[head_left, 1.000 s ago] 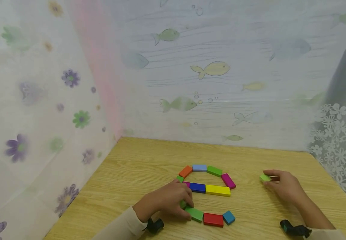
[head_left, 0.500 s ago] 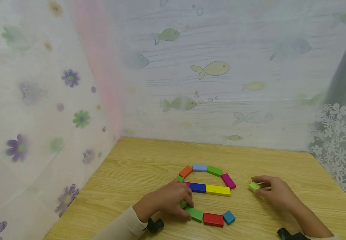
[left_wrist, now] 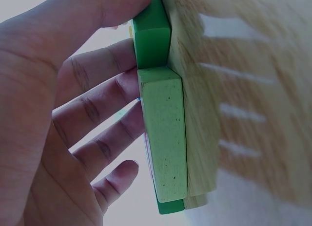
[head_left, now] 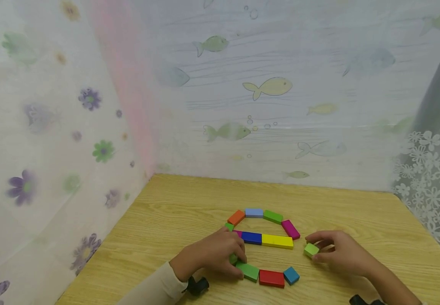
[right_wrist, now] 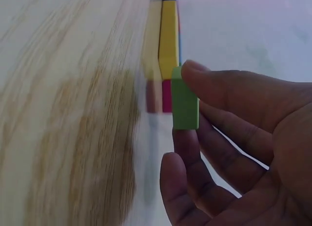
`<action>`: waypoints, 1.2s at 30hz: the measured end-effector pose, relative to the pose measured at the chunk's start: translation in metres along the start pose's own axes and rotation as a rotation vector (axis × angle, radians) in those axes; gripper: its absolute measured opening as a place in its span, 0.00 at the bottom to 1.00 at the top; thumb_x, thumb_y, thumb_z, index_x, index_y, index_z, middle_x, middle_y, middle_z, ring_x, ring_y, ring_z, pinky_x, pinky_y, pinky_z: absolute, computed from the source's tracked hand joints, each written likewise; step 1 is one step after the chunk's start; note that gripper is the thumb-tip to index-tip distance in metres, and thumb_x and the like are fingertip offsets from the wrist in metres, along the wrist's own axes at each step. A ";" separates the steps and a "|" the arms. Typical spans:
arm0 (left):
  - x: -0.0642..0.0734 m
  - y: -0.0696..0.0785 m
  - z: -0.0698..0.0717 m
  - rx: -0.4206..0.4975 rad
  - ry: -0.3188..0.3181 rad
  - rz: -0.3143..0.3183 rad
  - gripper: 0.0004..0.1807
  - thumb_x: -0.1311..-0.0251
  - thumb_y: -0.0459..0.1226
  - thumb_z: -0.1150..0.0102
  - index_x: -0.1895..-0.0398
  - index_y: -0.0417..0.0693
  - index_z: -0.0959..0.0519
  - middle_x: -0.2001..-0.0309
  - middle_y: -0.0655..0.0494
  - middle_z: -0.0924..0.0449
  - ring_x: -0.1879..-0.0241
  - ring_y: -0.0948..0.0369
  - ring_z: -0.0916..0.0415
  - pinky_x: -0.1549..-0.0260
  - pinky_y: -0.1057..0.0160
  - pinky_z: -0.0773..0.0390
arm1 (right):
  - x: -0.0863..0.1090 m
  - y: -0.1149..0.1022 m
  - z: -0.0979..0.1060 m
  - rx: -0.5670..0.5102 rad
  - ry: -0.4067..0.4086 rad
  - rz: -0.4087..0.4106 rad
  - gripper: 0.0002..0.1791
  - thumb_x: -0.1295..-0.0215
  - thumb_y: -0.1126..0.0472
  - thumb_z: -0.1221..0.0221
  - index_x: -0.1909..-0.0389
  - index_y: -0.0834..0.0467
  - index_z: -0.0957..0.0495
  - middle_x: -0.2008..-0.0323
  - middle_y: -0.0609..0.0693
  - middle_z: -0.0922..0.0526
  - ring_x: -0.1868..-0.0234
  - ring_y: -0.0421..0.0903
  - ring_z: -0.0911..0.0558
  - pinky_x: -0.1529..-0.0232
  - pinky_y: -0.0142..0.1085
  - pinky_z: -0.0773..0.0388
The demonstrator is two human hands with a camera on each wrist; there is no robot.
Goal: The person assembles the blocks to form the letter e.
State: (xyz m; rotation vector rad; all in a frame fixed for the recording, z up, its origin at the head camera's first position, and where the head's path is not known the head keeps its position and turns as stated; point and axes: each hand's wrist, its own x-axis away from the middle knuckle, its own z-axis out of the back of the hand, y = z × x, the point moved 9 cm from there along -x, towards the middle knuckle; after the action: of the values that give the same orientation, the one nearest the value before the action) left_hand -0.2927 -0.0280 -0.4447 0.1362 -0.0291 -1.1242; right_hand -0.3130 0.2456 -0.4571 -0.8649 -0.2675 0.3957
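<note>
I read the step in hand as carrying a piece to the block figure: my right hand (head_left: 338, 253) pinches a light green block (head_left: 311, 250) between thumb and fingertips, just off the table (head_left: 174, 220), at about 3 o'clock of the figure and near the magenta block (head_left: 290, 229). The right wrist view shows the same pinch, the block (right_wrist: 185, 104) held on edge with the yellow block (right_wrist: 168, 36) beyond it. My left hand (head_left: 216, 254) rests at 8 o'clock of the figure, fingers curled onto a green block (head_left: 248, 271); the left wrist view shows the thumb on that block (left_wrist: 152, 33) and a pale green one (left_wrist: 165, 138) lying end to end with it. In my judgement the next move calls for setting the carried block down in the open stretch at 4 o'clock, between the magenta block and the teal block (head_left: 291, 275), squared to its neighbours without nudging them. The pieces look like painted wood: flat, matte rectangular bars with crisp edges, the pale one lightly speckled. They lie in an arch over a blue block (head_left: 251, 238) and yellow bar, with a red block (head_left: 271, 279) below. The table is smooth light wood grain.
</note>
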 end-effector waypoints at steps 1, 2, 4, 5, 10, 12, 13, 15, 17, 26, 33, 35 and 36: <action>0.000 0.000 0.000 0.001 0.000 0.001 0.14 0.41 0.60 0.29 0.56 0.71 0.10 0.60 0.77 0.19 0.59 0.78 0.28 0.60 0.71 0.36 | 0.000 -0.001 -0.001 -0.002 -0.009 0.007 0.28 0.39 0.52 0.26 0.40 0.59 0.18 0.42 0.58 0.16 0.49 0.49 0.16 0.54 0.30 0.17; 0.000 0.000 0.000 -0.003 -0.001 0.001 0.14 0.40 0.60 0.29 0.56 0.71 0.10 0.60 0.77 0.19 0.58 0.77 0.28 0.60 0.71 0.36 | -0.001 -0.002 -0.003 -0.004 -0.017 0.015 0.28 0.40 0.52 0.26 0.40 0.58 0.18 0.42 0.58 0.16 0.50 0.46 0.16 0.54 0.30 0.17; -0.001 0.000 0.000 -0.008 -0.003 0.006 0.14 0.40 0.60 0.30 0.55 0.71 0.10 0.60 0.77 0.19 0.58 0.77 0.28 0.60 0.71 0.36 | -0.001 -0.004 -0.005 -0.009 -0.029 0.030 0.28 0.40 0.51 0.26 0.40 0.58 0.18 0.43 0.57 0.16 0.51 0.42 0.16 0.54 0.30 0.17; -0.001 0.000 0.000 -0.009 -0.004 0.008 0.14 0.40 0.60 0.29 0.55 0.71 0.10 0.60 0.77 0.19 0.58 0.77 0.28 0.60 0.71 0.36 | -0.001 -0.005 -0.006 -0.012 -0.034 0.037 0.28 0.40 0.51 0.26 0.40 0.57 0.18 0.43 0.57 0.16 0.51 0.40 0.16 0.54 0.31 0.16; 0.000 0.001 0.001 -0.004 -0.005 0.012 0.14 0.41 0.59 0.29 0.56 0.70 0.09 0.60 0.76 0.19 0.59 0.77 0.28 0.59 0.71 0.36 | -0.002 -0.010 -0.013 -0.053 -0.070 0.065 0.25 0.39 0.54 0.26 0.42 0.57 0.17 0.44 0.56 0.15 0.53 0.40 0.17 0.55 0.32 0.16; 0.000 0.001 0.001 0.002 -0.003 0.014 0.14 0.41 0.59 0.29 0.56 0.70 0.09 0.60 0.76 0.19 0.59 0.78 0.28 0.59 0.71 0.36 | -0.003 -0.012 -0.017 -0.059 -0.081 0.073 0.24 0.39 0.54 0.26 0.43 0.55 0.16 0.46 0.54 0.15 0.54 0.40 0.17 0.55 0.32 0.16; 0.000 0.001 0.001 0.003 -0.002 0.014 0.14 0.41 0.59 0.29 0.56 0.70 0.09 0.60 0.76 0.19 0.59 0.78 0.28 0.59 0.71 0.36 | -0.003 -0.014 -0.019 -0.060 -0.087 0.077 0.23 0.40 0.54 0.26 0.44 0.54 0.16 0.47 0.53 0.15 0.55 0.41 0.17 0.56 0.32 0.16; 0.000 0.000 0.001 0.003 0.000 0.015 0.14 0.41 0.59 0.29 0.56 0.70 0.09 0.60 0.77 0.19 0.59 0.78 0.28 0.59 0.71 0.36 | -0.003 -0.016 -0.023 -0.064 -0.096 0.083 0.22 0.40 0.54 0.25 0.45 0.52 0.15 0.49 0.51 0.14 0.56 0.41 0.18 0.56 0.32 0.16; 0.000 0.000 0.000 0.003 0.001 0.014 0.14 0.41 0.59 0.29 0.56 0.70 0.09 0.60 0.77 0.19 0.59 0.78 0.28 0.59 0.71 0.36 | -0.003 -0.018 -0.026 -0.067 -0.103 0.085 0.21 0.40 0.54 0.25 0.46 0.51 0.15 0.49 0.50 0.14 0.57 0.41 0.18 0.57 0.32 0.16; -0.001 -0.001 -0.002 0.013 -0.003 0.015 0.14 0.41 0.59 0.29 0.55 0.70 0.09 0.60 0.77 0.19 0.58 0.78 0.28 0.58 0.71 0.36 | -0.004 -0.021 -0.034 -0.061 -0.120 0.104 0.21 0.41 0.55 0.25 0.47 0.51 0.15 0.49 0.49 0.14 0.57 0.40 0.18 0.56 0.32 0.16; -0.001 0.000 0.000 0.012 -0.006 0.022 0.14 0.41 0.59 0.28 0.56 0.70 0.09 0.60 0.77 0.19 0.59 0.78 0.28 0.57 0.71 0.36 | -0.004 -0.022 -0.039 -0.069 -0.140 0.102 0.21 0.41 0.56 0.25 0.46 0.52 0.15 0.49 0.49 0.13 0.56 0.41 0.17 0.56 0.31 0.16; -0.001 0.000 0.000 0.009 -0.007 0.022 0.14 0.41 0.59 0.28 0.56 0.70 0.09 0.60 0.77 0.19 0.59 0.78 0.28 0.58 0.71 0.35 | -0.004 -0.022 -0.041 -0.069 -0.146 0.094 0.21 0.41 0.57 0.25 0.46 0.51 0.15 0.49 0.49 0.13 0.56 0.41 0.17 0.56 0.31 0.16; -0.001 0.001 0.001 0.008 -0.007 0.022 0.14 0.41 0.59 0.28 0.56 0.70 0.09 0.60 0.77 0.19 0.59 0.78 0.28 0.58 0.71 0.35 | -0.004 -0.022 -0.041 -0.068 -0.147 0.089 0.21 0.41 0.57 0.25 0.47 0.50 0.15 0.50 0.48 0.13 0.56 0.41 0.17 0.56 0.31 0.16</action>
State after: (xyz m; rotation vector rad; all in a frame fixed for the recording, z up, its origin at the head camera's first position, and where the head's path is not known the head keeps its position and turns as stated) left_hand -0.2925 -0.0272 -0.4439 0.1391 -0.0414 -1.1028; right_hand -0.2957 0.2032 -0.4661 -0.9177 -0.3805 0.5366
